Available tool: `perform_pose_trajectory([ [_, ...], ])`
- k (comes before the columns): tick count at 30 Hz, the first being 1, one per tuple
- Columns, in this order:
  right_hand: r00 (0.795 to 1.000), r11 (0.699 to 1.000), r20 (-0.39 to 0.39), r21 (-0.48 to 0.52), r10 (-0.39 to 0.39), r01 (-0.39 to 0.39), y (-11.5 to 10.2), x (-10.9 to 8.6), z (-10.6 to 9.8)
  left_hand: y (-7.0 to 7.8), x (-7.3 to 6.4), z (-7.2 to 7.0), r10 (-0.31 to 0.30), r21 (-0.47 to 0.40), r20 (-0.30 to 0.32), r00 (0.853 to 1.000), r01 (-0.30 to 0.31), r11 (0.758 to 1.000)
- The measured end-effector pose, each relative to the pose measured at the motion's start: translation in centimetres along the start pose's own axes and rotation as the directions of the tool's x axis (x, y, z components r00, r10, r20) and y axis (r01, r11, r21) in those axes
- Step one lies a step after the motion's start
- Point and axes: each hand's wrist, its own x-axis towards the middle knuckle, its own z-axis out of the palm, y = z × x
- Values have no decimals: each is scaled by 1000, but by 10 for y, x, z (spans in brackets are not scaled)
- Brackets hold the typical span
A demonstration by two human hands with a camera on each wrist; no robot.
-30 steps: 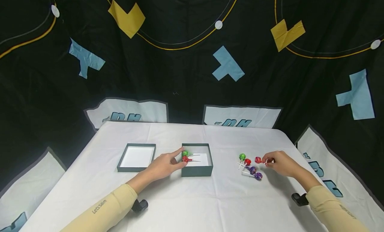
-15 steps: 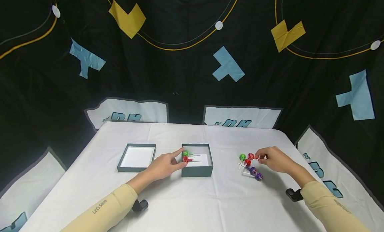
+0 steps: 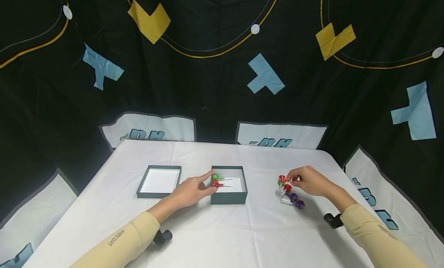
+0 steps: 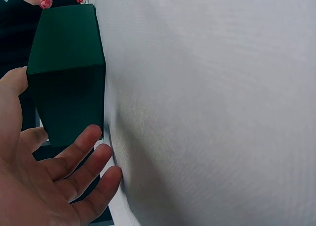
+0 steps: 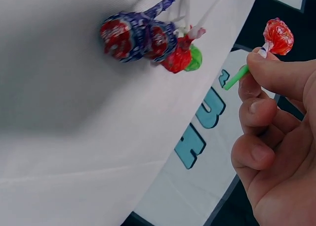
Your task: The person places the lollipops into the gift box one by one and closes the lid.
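My right hand (image 3: 310,180) pinches a red-wrapped lollipop (image 5: 278,37) by its stick between thumb and forefinger; a green stick end juts past the fingers in the right wrist view. It hovers over a small pile on the cloth: two purple lollipops (image 3: 299,203), a red lollipop (image 3: 287,188) and a green one (image 5: 195,58) partly covered. At the left side of a dark green box (image 3: 229,198), my left hand (image 3: 189,191) rests thumb and forefinger on the rim, other fingers extended. Inside the box lie a green lollipop (image 3: 216,177) and a red lollipop (image 3: 216,183).
Left of the box, a shallow lid (image 3: 158,179) with a white inside lies on the white-covered table (image 3: 208,237). A black curtain (image 3: 215,87) with taped shapes hangs behind the table. Black wrist devices (image 3: 333,220) sit under both forearms.
The right hand has moved left and slightly away from the person, carrying the red lollipop over the pile until it overlaps the green one. The left hand and the box stay put.
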Motion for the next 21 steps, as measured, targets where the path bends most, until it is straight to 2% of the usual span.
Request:
perform_pose_trajectory([
  [14,999,998,41,55,-34,32,-15,19,3,0,1,0,7,1,3,1000,-7,1000],
  [21,995,995,60,64,-79,75,-27,32,2,0,0,1,1,-7,3,1000,-1,1000],
])
